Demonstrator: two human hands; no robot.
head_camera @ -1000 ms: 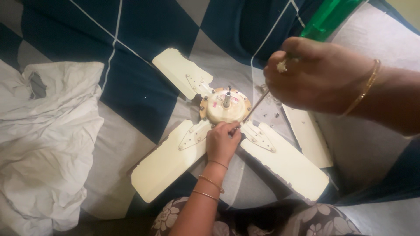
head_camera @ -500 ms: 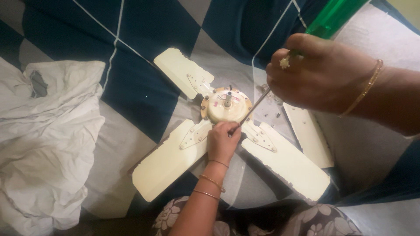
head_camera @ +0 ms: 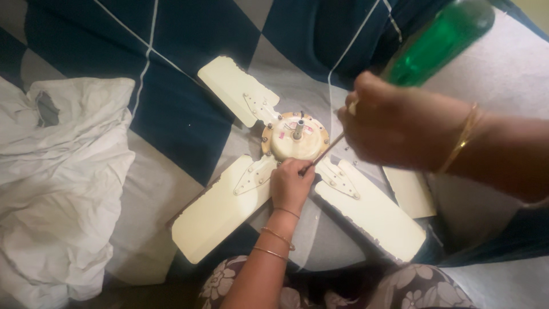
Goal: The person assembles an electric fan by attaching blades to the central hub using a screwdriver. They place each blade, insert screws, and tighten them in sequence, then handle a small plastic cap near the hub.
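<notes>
Fan (head_camera: 297, 137) with four blades lies on the bed (head_camera: 189, 120); the right hand (head_camera: 394, 126) hides one. That hand grips one screwdriver (head_camera: 440, 40), its tip by the left hand (head_camera: 291, 183), which pinches something too small to make out.

Crumpled white cloth with grey patch (head_camera: 57, 177) lies at 9 o'clock. Big blue-and-grey checked bedsheet with thin white lines (head_camera: 189, 34) covers everything underneath. Dark fabric with pale flower print (head_camera: 417, 289) at 6 o'clock, bottom edge.

Screwdriver tip (head_camera: 302, 170) behind fingers (head_camera: 297, 169)
</notes>
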